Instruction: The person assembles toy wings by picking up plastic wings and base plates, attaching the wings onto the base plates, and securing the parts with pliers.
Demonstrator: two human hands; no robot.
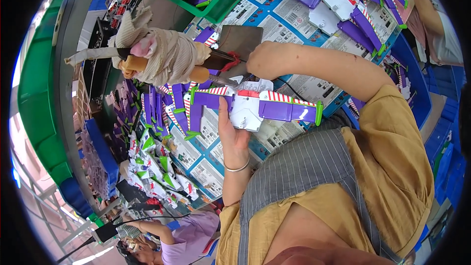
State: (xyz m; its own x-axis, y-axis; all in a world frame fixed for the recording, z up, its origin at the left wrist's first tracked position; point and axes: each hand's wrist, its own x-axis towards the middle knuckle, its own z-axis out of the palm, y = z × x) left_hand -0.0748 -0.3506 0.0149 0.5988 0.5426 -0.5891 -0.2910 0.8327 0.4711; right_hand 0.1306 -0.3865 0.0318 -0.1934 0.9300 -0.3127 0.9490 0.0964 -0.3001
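My left hand, a bangle on its wrist, grips a toy wing pack by its white middle. The pack has purple wings with red-and-white striped edges and green tips, spread to both sides. Beyond it my right hand is closed, knuckles up; whatever its fingers hold is hidden. A dark metal plate and a red tie are just left of that hand. Left of both hands is a bulky cloth-wrapped bundle, and a thin metal shaft reaches from it toward the pack.
Printed sheets cover the table. More purple wing packs lie far right, in a green tray and along the left. White-and-green toy parts are heaped at lower left. A co-worker in a lilac top sits at the lower left.
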